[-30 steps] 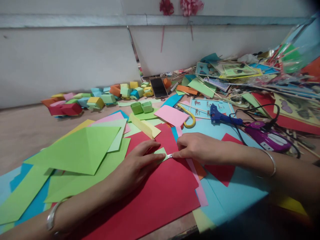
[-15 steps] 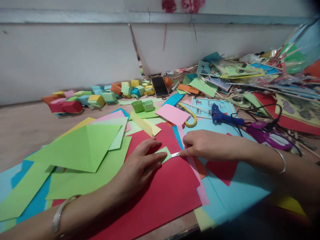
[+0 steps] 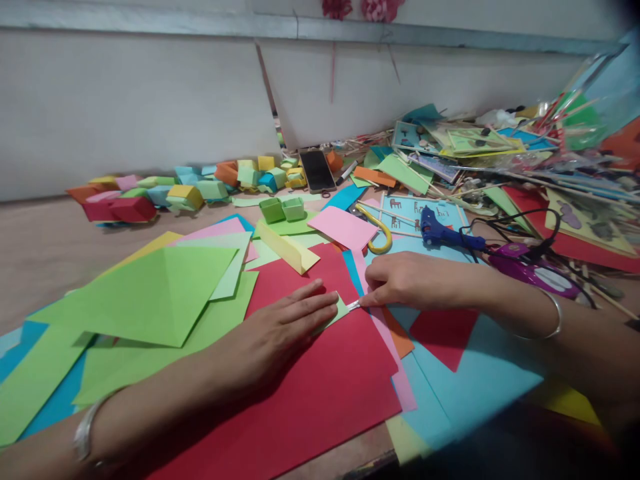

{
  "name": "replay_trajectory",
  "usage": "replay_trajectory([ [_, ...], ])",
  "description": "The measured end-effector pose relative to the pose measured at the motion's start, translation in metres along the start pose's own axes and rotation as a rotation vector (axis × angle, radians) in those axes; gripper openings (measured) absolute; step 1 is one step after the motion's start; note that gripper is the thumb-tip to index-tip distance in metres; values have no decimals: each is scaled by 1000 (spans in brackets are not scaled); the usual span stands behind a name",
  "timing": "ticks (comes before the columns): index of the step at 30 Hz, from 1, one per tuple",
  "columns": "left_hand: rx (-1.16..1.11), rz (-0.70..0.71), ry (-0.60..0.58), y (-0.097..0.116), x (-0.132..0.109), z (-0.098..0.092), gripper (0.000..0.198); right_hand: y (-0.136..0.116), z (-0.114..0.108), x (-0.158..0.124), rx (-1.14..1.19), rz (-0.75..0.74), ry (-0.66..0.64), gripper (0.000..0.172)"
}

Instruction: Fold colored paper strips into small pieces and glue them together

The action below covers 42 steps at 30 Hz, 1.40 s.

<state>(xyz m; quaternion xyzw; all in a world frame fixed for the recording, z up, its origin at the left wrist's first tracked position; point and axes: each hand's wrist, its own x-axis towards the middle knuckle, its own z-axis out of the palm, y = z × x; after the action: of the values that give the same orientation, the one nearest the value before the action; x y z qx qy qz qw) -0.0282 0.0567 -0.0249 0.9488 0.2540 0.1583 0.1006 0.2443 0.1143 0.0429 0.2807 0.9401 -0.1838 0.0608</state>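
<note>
My left hand (image 3: 280,327) lies flat, fingers stretched out, pressing a small pale green folded paper (image 3: 340,310) onto a large red sheet (image 3: 320,380). My right hand (image 3: 410,283) is closed in a pinch on a thin white strip (image 3: 353,305) that sticks out from the green paper's right edge. Both wrists wear silver bangles.
Loose coloured sheets cover the table: a big green sheet (image 3: 155,293) on the left, a pink sheet (image 3: 343,228) and light blue paper on the right. Folded paper boxes (image 3: 283,209) line the back. A phone (image 3: 317,171), a blue glue gun (image 3: 443,233), yellow scissors (image 3: 377,230) and a purple device (image 3: 537,273) lie beyond my hands.
My left hand's fingers have flattened out over the green paper. My right hand has drawn the white strip slightly to the right. The view has shifted a little.
</note>
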Motion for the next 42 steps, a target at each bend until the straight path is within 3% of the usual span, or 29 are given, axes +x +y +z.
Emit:
replay_trajectory([
  [7,45,-117,-61,5,-2,3,54,5,3,-5,-213,-167,-9,27],
  [16,52,-134,-52,2,-6,8,57,0,10,-4,-362,-252,37,30],
  [20,55,-136,-36,2,-6,11,58,-5,14,-3,-345,-229,41,27],
  [26,47,-122,-16,2,-5,10,57,-17,12,-1,-229,-74,26,28],
  [32,42,-140,-39,4,-3,6,54,-19,6,-8,-259,-115,-27,30],
  [36,43,-134,-36,4,-2,4,53,-19,17,-8,-316,-164,26,31],
  [42,97,-140,-11,7,1,8,50,-24,35,-1,-244,-114,118,28],
])
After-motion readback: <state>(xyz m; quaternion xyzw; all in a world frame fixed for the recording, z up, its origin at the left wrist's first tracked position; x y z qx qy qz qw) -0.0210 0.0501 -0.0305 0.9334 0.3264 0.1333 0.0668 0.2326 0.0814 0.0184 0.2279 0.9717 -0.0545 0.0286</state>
